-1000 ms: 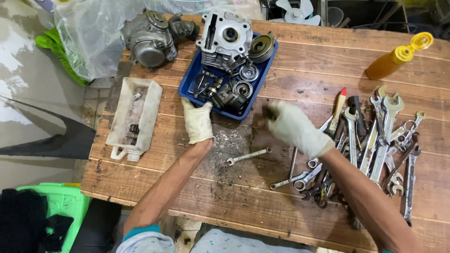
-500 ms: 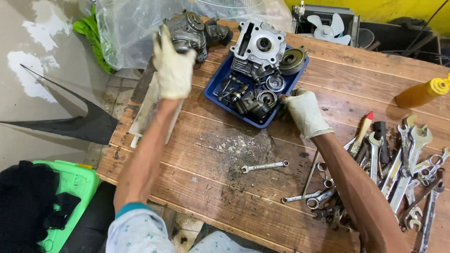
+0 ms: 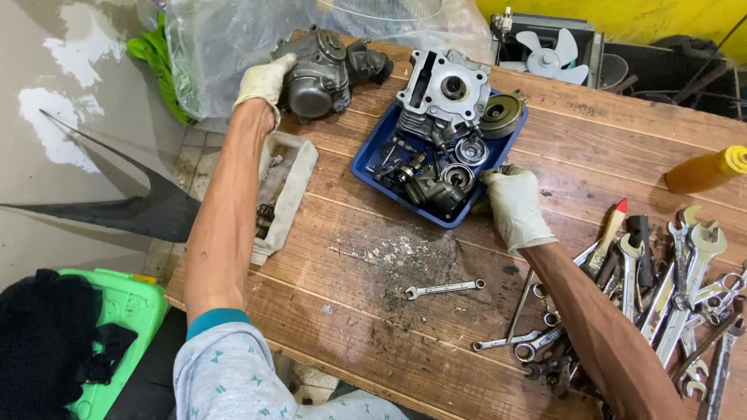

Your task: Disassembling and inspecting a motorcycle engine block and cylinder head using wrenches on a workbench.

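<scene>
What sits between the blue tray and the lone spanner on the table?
Head view: only bare wooden table with a patch of grit between blue tray and spanner.

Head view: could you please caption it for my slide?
Gloved left hand grips engine casing; right hand rests beside blue parts tray.

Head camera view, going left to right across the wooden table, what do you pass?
White tray → left hand on the grey engine part → blue tray → right hand → paintbrush → wrenches → amber bottle.
</scene>
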